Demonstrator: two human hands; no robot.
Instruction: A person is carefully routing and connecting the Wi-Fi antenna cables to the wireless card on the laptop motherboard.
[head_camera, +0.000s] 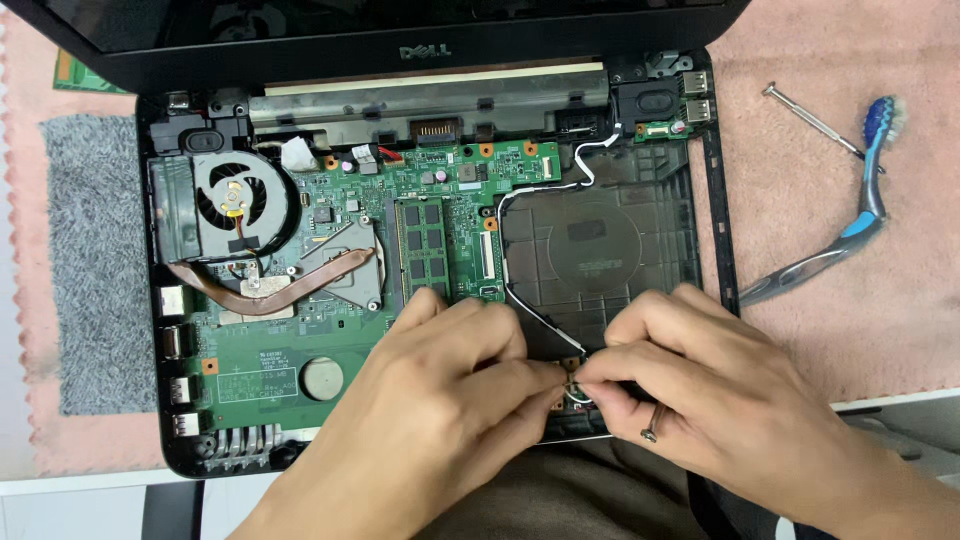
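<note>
An opened black laptop base (715, 215) lies in front of me, its green motherboard (300, 345) exposed. My left hand (440, 400) and my right hand (690, 385) meet at the front edge of the base. Their fingertips pinch a small board with a thin black and white cable (520, 300) that runs up to the right rear corner. A ring sits on one right finger. The small part itself is mostly hidden under my fingers.
A round fan (232, 198) with a copper heat pipe (270, 292) sits at the left, memory module (424, 248) in the middle. A toothbrush (868, 195) and a screwdriver (812, 120) lie on the pink mat (860, 320) to the right. A grey cloth (92, 265) lies to the left.
</note>
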